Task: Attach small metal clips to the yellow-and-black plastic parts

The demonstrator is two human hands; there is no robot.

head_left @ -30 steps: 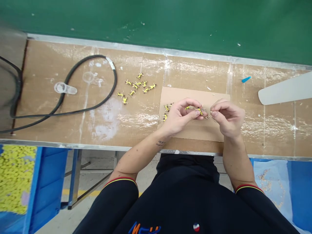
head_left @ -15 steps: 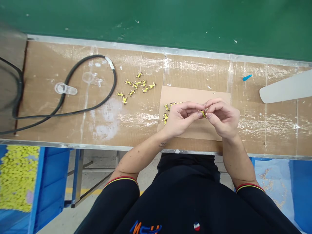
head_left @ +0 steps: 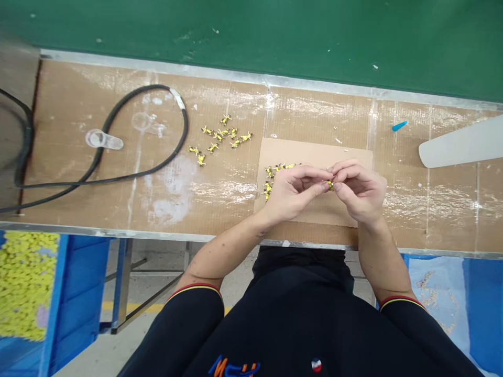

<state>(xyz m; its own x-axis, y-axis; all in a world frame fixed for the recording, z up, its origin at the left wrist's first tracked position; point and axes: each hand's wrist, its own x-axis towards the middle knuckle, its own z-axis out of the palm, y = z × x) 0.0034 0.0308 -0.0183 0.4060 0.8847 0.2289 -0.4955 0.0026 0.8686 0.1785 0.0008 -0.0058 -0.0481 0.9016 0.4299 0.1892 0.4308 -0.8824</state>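
Note:
Between the fingertips of both my hands is a small yellow figurine, mostly covered by the fingers. My left hand is closed in a pinch on its left side, and my right hand pinches it from the right. Both are held over a flat cardboard sheet. Several similar yellow figures with dark ends lie on the sheet's left part, some of them hidden behind my left hand. Further left, on the table, several more yellow figures lie in a loose group.
A black cable loops over the table at left, near a clear plastic scoop-like piece. At right are a small blue tapered piece and a white rounded object. Blue bins stand below the front edge.
The figurine has turned slightly between my fingertips and shows less of itself. My hands stay almost in place; the view has shifted a little.

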